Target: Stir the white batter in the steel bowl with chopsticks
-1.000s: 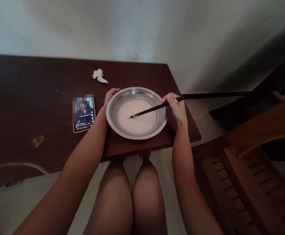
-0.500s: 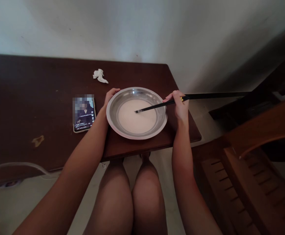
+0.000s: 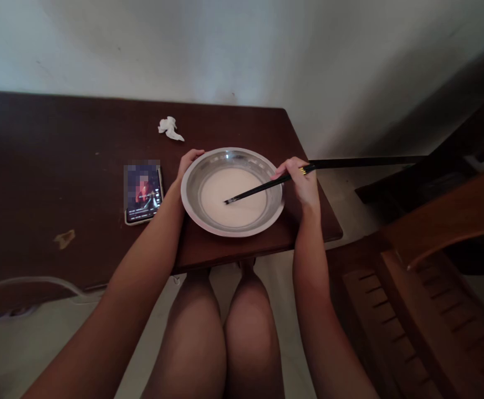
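Observation:
A wide steel bowl [image 3: 190,209] rests on the dark wooden table near its front edge. Inside it is a pale, creamy liquid [image 3: 242,213]. My left hand [image 3: 187,163] grips the bowl's left rim, its fingers partly hidden behind the side. Over the right rim, my right hand [image 3: 302,180] is closed around black chopsticks [image 3: 258,189] with gold bands near the upper end. Their tips slant down to the left and reach the liquid's surface at the middle of the bowl.
Left of the bowl lies a phone [image 3: 144,194] with a lit screen. Crumpled white tissue [image 3: 170,128] sits further back on the table [image 3: 79,144]. A pale cable [image 3: 46,279] runs over the front left edge. A wooden chair [image 3: 424,293] stands at the right, and a wall rises behind.
The chopsticks' tips have moved toward me and slightly left through the liquid, and my right hand has shifted a little left. My left hand and the bowl stay put.

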